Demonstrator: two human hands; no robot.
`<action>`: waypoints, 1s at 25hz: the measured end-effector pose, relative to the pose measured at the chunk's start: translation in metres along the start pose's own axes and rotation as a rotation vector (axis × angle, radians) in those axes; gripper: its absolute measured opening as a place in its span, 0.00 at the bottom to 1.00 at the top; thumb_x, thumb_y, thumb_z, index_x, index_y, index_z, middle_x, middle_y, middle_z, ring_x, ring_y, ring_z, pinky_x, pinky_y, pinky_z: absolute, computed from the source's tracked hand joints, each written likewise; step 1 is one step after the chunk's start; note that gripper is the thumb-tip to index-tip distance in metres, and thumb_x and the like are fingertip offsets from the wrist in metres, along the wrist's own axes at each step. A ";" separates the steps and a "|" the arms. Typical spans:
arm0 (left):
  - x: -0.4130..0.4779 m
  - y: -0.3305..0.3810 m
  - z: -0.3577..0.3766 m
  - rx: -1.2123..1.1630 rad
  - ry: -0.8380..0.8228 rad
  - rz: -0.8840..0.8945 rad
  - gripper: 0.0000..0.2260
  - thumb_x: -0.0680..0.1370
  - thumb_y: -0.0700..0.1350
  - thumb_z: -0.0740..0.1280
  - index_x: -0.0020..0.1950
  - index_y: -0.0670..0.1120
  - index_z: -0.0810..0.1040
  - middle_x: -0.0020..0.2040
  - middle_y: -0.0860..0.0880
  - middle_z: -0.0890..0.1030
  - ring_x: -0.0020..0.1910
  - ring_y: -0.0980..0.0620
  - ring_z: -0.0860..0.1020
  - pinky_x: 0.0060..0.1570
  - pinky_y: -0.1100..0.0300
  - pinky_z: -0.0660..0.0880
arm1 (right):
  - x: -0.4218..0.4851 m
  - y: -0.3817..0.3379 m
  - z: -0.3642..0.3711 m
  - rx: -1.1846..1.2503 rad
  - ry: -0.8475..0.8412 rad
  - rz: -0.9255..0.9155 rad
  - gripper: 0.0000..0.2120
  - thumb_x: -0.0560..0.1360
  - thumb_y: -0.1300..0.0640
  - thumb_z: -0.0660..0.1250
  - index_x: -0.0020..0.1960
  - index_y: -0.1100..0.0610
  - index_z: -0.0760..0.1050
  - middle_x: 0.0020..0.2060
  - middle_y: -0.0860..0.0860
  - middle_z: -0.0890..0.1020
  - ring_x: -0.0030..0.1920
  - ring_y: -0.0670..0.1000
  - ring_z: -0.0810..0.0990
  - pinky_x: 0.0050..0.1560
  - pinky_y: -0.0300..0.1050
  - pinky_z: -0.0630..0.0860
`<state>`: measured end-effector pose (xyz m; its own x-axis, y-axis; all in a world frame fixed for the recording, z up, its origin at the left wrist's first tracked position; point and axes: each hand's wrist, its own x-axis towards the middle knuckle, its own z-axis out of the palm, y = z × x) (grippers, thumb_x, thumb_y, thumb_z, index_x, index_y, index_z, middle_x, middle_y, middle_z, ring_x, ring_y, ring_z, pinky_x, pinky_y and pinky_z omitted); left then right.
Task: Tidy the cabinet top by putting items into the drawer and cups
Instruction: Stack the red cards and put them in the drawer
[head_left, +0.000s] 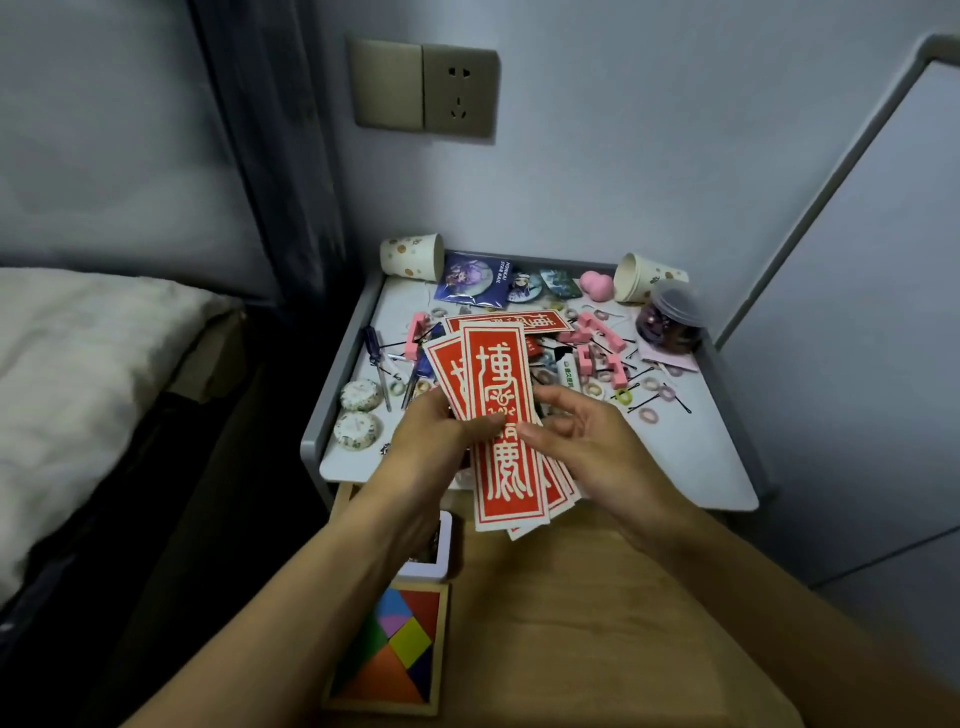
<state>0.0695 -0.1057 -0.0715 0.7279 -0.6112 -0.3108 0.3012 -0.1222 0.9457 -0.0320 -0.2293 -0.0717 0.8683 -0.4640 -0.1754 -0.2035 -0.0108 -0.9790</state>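
Both my hands hold a fanned stack of red paper slips (498, 379) with cream lettering, above the front edge of the cabinet top (691, 447). My left hand (441, 436) grips the stack from the left and my right hand (576, 441) pinches it from the right. One more red slip (524, 321) lies flat on the cabinet top behind. Two paper cups lie on their sides at the back: one at the left (411, 255), one at the right (647, 276). Below my hands the wooden drawer (561, 597) stands open.
The cabinet top holds pink blocks (587, 332), small hair ties (647, 414), bobby pins, a screwdriver (375, 358), round badges (522, 287), a pink sponge (596, 283), a plastic jar (672, 317) and two round tins (358, 410). A tangram box (395, 644) lies in the drawer. A bed is at the left.
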 end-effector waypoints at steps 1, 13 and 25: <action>0.001 0.002 -0.004 -0.023 0.034 -0.007 0.08 0.78 0.38 0.68 0.56 0.46 0.78 0.46 0.50 0.86 0.46 0.50 0.85 0.48 0.53 0.79 | 0.000 -0.002 0.000 -0.056 0.008 -0.039 0.14 0.79 0.57 0.65 0.64 0.48 0.74 0.47 0.50 0.86 0.45 0.50 0.86 0.44 0.43 0.82; 0.017 0.045 -0.083 -0.485 0.244 -0.087 0.08 0.79 0.41 0.66 0.58 0.41 0.77 0.45 0.44 0.86 0.41 0.48 0.86 0.37 0.54 0.81 | 0.176 -0.018 -0.033 -1.323 -0.052 -0.256 0.24 0.71 0.62 0.67 0.66 0.52 0.70 0.56 0.54 0.80 0.54 0.57 0.79 0.46 0.48 0.76; 0.013 0.050 -0.068 -0.490 0.176 -0.146 0.10 0.80 0.42 0.66 0.59 0.41 0.77 0.48 0.43 0.85 0.42 0.47 0.84 0.38 0.53 0.81 | 0.164 -0.040 -0.041 -1.373 0.292 -0.485 0.14 0.76 0.63 0.65 0.57 0.49 0.82 0.44 0.54 0.85 0.44 0.58 0.83 0.45 0.48 0.77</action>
<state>0.1362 -0.0668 -0.0345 0.7366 -0.4696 -0.4868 0.6282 0.2084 0.7496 0.0999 -0.3415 -0.0568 0.8890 -0.3266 0.3210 -0.3301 -0.9429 -0.0451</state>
